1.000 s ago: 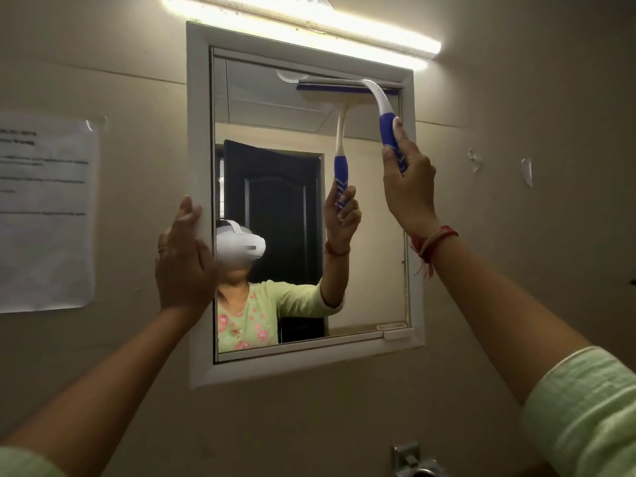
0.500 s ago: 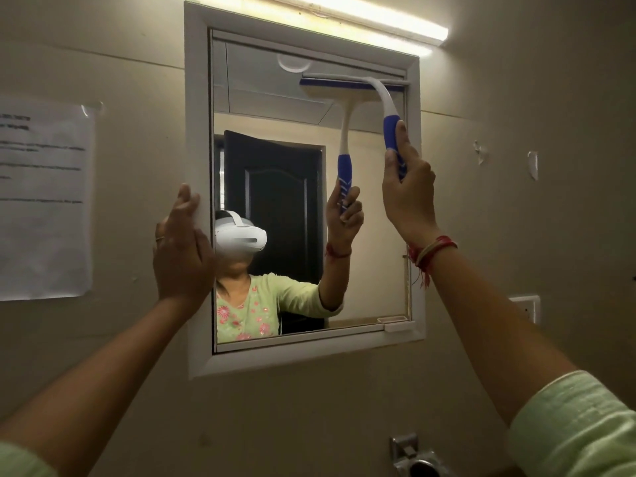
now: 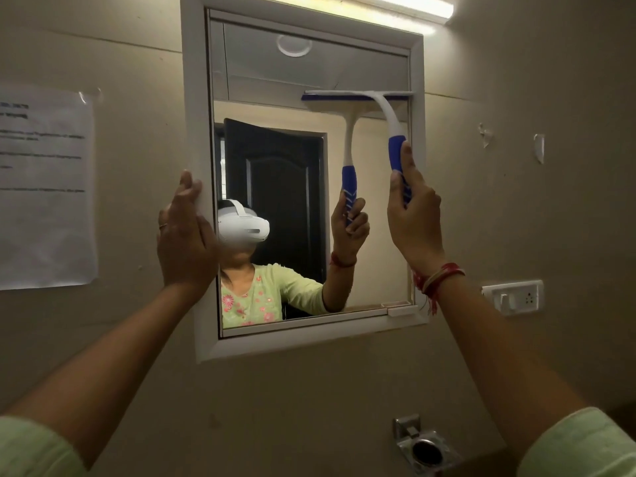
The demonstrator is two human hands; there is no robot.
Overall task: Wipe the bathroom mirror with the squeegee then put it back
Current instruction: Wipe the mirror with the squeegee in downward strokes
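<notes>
- Sleeves [image 3: 581, 445]: pale green cuffs at the bottom corners, nearest the camera; bare forearms rise from them toward the wall.
- Thread band [image 3: 436, 277]: red and pale strands around the right wrist, loose ends hanging down.
- Right hand [image 3: 414, 218]: fingers wrapped closed around the blue grip, thumb laid up along the handle.
- Left hand [image 3: 186, 235]: open, fingers together, palm flat against the left side of the frame; a ring shows on one finger.
- Squeegee [image 3: 389, 113]: white curved neck with blue grip; its blade lies level against the glass in the upper right part, the right end touching the frame.
- Mirror [image 3: 275, 80]: rectangular glass in a white frame [image 3: 196, 98], fixed to a beige wall; it reflects the squeegee, the raised arm, a white headset and a dark door.
- Metal holder [image 3: 423, 445]: on the wall below the mirror, right of centre.
- Paper notice [image 3: 44, 187]: taped to the wall, left of the mirror; text too blurred to read.
- Switch plate [image 3: 512, 297]: white, on the wall right of the mirror's lower corner.
- Tube light [image 3: 406, 12]: lit, just above the frame.
</notes>
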